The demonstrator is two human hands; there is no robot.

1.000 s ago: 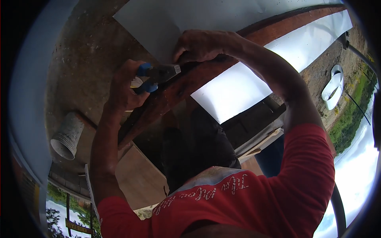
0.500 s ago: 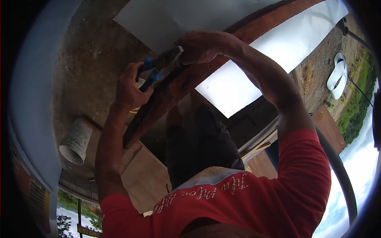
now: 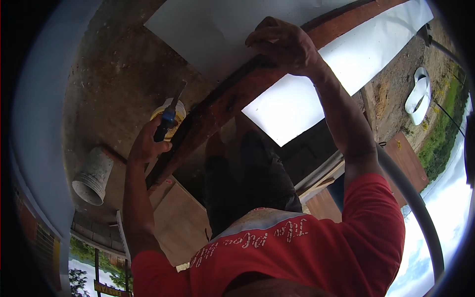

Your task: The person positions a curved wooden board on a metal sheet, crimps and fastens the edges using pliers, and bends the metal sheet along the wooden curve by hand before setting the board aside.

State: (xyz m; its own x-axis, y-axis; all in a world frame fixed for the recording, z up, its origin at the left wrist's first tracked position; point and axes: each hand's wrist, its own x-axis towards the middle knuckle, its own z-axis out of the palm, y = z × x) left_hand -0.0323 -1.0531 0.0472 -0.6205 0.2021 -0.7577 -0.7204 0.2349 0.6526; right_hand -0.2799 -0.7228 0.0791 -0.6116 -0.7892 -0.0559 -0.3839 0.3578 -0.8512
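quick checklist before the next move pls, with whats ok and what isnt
1. Pliers gripped in the left hand: ok.
2. Pliers' jaws open or shut: cannot tell, too dark and blurred.
3. Right hand empty: cannot tell, its curled fingers hide the palm.
4. Grey sheet and bright sheet joined beneath the reddish beam: cannot tell, the beam hides it.
5. Grey bucket upright: not ok, it is tipped over.
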